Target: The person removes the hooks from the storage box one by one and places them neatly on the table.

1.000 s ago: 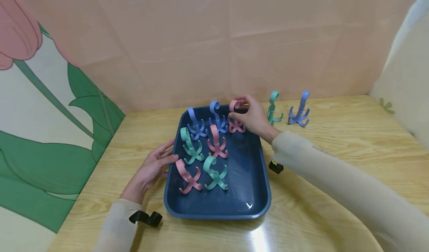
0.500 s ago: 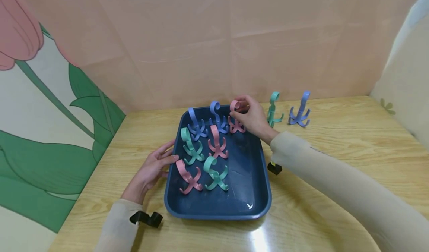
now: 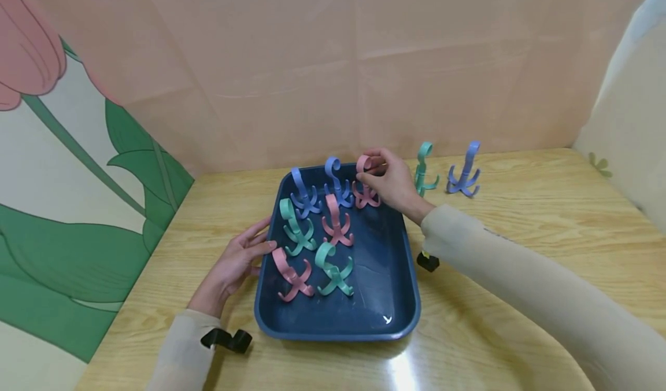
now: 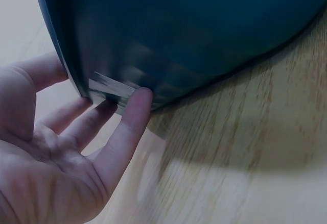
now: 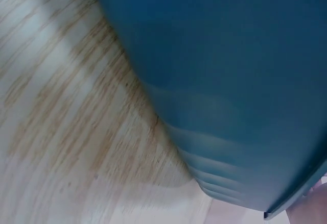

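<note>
In the head view a dark blue tray (image 3: pixel 374 281) lies on the table, with several small plastic octopus-like hooks standing in it. My right hand (image 3: pixel 390 180) pinches the curled top of a pink hook (image 3: pixel 364 162) at the tray's far right corner; its prongs sit on the tray floor. At the left side my left hand (image 3: pixel 241 258) holds the tray edge, thumb at the rim. The left wrist view shows its fingertips against the outer wall. Two blue hooks (image 3: pixel 339 183), two green hooks (image 3: pixel 299 235) and two other pink hooks (image 3: pixel 338 223) stand nearby.
Beyond the tray's right side, a green hook (image 3: pixel 424 168) and a blue hook (image 3: pixel 468 171) stand on the wooden table (image 3: pixel 525 223). A peach cloth (image 3: pixel 291 78) hangs behind the table. A flower-patterned panel (image 3: pixel 67 217) borders the left.
Almost everything stays in place. My right hand keeps its pinch on the pink hook, and the left hand remains at the tray edge.
</note>
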Motion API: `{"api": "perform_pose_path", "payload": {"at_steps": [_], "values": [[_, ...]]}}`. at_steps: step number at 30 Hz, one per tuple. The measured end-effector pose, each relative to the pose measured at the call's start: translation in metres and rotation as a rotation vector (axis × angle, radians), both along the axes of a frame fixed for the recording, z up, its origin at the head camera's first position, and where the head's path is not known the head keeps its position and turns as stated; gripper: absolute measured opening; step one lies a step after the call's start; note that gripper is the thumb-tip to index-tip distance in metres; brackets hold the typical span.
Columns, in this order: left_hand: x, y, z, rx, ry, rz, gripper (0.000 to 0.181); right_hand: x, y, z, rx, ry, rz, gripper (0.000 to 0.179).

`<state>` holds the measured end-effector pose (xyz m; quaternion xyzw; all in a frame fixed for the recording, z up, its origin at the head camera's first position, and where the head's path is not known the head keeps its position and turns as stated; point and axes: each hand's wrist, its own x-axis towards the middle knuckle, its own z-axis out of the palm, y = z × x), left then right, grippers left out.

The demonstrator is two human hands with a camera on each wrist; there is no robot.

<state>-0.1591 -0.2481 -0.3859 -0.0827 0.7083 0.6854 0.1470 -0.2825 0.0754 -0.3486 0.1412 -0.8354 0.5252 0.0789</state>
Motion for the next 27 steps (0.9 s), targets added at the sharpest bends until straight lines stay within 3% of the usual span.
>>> {"api": "perform_pose_path", "payload": {"at_steps": [9, 22, 27], "values": [[-0.001, -0.001, -0.001, -0.007, 0.009, -0.017, 0.061, 0.005, 0.006, 0.009, -0.009, 0.001, 0.02, 0.049], [-0.006, 0.0, 0.0, -0.016, 0.001, -0.019, 0.062, 0.018, 0.02, 0.031, -0.084, 0.125, 0.073, 0.049], [-0.006, -0.001, 0.0, -0.02, -0.001, -0.022, 0.061, 0.025, 0.031, 0.042, -0.103, 0.131, 0.083, 0.048]]}}
